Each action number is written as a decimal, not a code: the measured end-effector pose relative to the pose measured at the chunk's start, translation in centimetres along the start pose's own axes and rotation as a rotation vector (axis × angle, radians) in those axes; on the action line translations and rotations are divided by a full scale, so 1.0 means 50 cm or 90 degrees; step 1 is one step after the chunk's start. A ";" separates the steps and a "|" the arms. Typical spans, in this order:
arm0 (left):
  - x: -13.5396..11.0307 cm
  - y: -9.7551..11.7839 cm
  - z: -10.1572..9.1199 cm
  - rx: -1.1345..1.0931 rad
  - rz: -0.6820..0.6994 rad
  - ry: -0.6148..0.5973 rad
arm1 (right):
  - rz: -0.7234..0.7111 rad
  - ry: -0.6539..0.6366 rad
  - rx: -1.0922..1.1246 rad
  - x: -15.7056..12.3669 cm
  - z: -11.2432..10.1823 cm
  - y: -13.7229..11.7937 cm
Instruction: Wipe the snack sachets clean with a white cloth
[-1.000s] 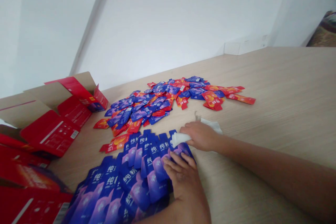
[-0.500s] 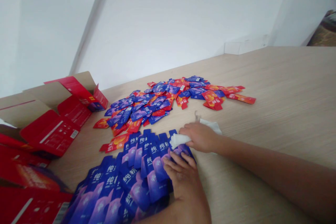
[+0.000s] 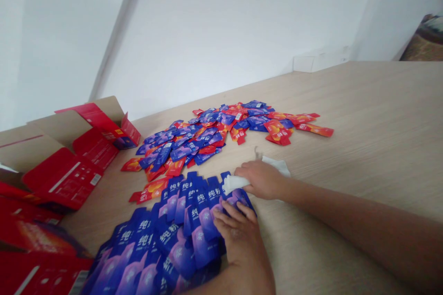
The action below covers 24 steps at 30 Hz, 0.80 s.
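My left hand (image 3: pixel 240 235) lies spread over the near right end of a neat overlapping layer of blue-purple sachets (image 3: pixel 178 249), fingertips touching the top one. Just beyond it, my right hand (image 3: pixel 265 179) is closed around a crumpled white tissue (image 3: pixel 235 183). One end of the tissue rests over the upper right sachets; another part sticks out behind the hand. Where the right fingers press the tissue, the sachets beneath are partly hidden.
A loose heap of mixed blue and red sachets (image 3: pixel 187 147) spreads across the wooden table (image 3: pixel 363 147). Red cartons with raised flaps (image 3: pixel 72 175) line the left side. A small white box (image 3: pixel 304 63) stands against the back wall.
Both hands keep almost the same pose and place on the sachets and tissue. The whole view has shifted very slightly.
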<state>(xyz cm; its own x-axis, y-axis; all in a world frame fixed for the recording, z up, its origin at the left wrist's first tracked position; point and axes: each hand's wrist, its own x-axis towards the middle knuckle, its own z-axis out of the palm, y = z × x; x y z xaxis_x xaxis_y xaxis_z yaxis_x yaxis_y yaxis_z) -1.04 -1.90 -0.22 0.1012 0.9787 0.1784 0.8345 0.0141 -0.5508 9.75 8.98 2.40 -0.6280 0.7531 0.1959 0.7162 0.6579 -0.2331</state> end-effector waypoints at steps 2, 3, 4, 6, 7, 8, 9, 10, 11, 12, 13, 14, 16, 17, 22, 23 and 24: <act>0.000 0.000 0.003 -0.020 -0.002 0.003 | 0.001 -0.004 0.003 0.001 0.000 0.002; 0.000 0.001 0.005 -0.023 -0.007 0.006 | 0.000 -0.004 0.006 0.001 -0.001 0.002; 0.000 0.002 0.006 -0.020 -0.015 0.008 | -0.001 -0.003 0.011 0.001 -0.003 0.001; 0.000 0.005 0.006 -0.011 -0.024 0.011 | -0.003 0.013 0.021 0.000 -0.008 -0.003; 0.000 0.006 0.005 -0.009 -0.025 0.011 | -0.008 0.025 0.027 -0.001 -0.011 -0.008; 0.000 0.006 0.003 -0.009 -0.024 0.009 | -0.017 0.038 0.033 -0.002 -0.014 -0.013; 0.000 0.006 0.001 -0.011 -0.020 0.007 | -0.031 0.045 0.038 -0.003 -0.016 -0.020; 0.000 0.005 -0.002 -0.015 -0.015 0.005 | -0.050 0.043 0.044 -0.005 -0.016 -0.026; 0.000 0.005 -0.004 -0.018 -0.009 0.003 | -0.069 0.034 0.049 -0.006 -0.016 -0.031; 0.000 0.004 -0.006 -0.018 -0.005 0.001 | -0.084 0.018 0.050 -0.007 -0.015 -0.035; 0.000 0.003 -0.007 -0.015 -0.004 0.001 | -0.090 0.002 0.048 -0.008 -0.013 -0.037; 0.000 0.002 -0.008 -0.009 -0.003 0.002 | -0.086 -0.010 0.041 -0.007 -0.010 -0.036; 0.000 0.002 -0.007 0.006 0.002 0.006 | -0.063 -0.014 0.025 -0.006 -0.004 -0.030; 0.000 0.002 -0.005 0.012 0.009 0.007 | -0.053 -0.011 0.019 -0.005 -0.002 -0.025; 0.001 0.000 0.004 0.066 0.013 0.018 | -0.041 -0.004 0.005 -0.001 0.001 -0.010; 0.001 0.000 0.006 0.073 0.016 0.023 | -0.040 -0.005 0.001 -0.001 0.001 -0.010; 0.001 -0.001 0.007 0.077 0.025 0.029 | -0.038 -0.005 -0.002 -0.001 0.001 -0.011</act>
<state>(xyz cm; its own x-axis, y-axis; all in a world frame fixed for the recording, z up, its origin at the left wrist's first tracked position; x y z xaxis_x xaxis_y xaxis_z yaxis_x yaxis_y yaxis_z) -1.26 -1.76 -0.47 0.1594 0.9689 0.1895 0.7578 0.0030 -0.6525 9.39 8.59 2.49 -0.6725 0.7121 0.2018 0.6781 0.7021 -0.2174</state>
